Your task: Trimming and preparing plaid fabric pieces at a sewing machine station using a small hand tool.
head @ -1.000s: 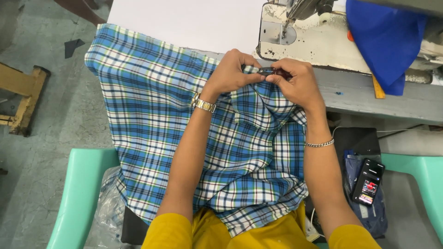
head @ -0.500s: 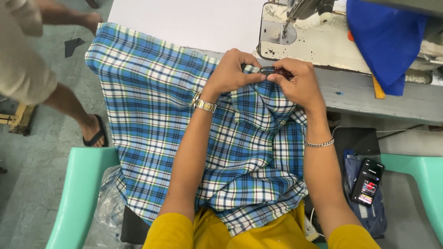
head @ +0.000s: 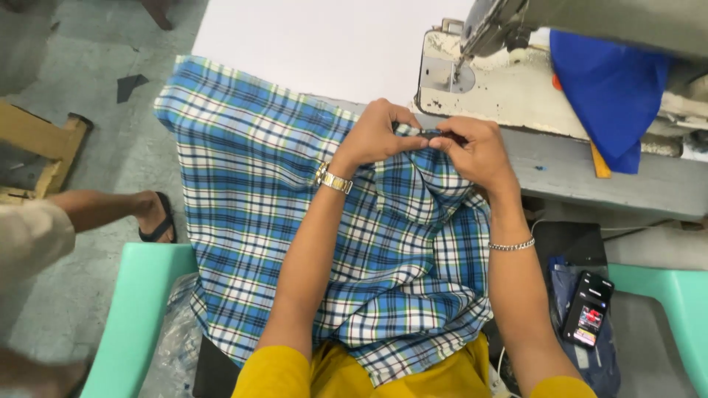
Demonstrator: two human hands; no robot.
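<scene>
Cloth (head: 280, 199), blue and white plaid, lies draped from the counter (head: 590, 173) edge down over the person's lap, one bunched fold pulled up between both hands just in front of the sewing machine (head: 501, 88). Left hand (head: 376, 136) is closed in a pinch on the fold's top edge, fingers curled over it; right hand (head: 472, 147) is closed the same way on the same edge, thumb and fingertips touching the left hand's, a small dark bit showing between them (too small to tell what it is). Judgement: to do this step well, keep the edge taut and flat between the two pinches, keep the layers aligned, and let the loose bulk hang in the lap so it doesn't drag. Needle area sits just beyond the knuckles, so fingers should stay short of it. White sheet (head: 317, 44) covers the counter behind the cloth. Blue fabric (head: 612, 88) hangs over the machine's right side, near but not touching the hands. Phone (head: 588, 308) rests on a dark bag at right, beside a mint green chair (head: 664, 295). Another person's sandalled foot (head: 151, 217) stands on the floor at left, close to the hanging cloth; it could crowd that side. Wooden stool (head: 37, 144) sits further left.
</scene>
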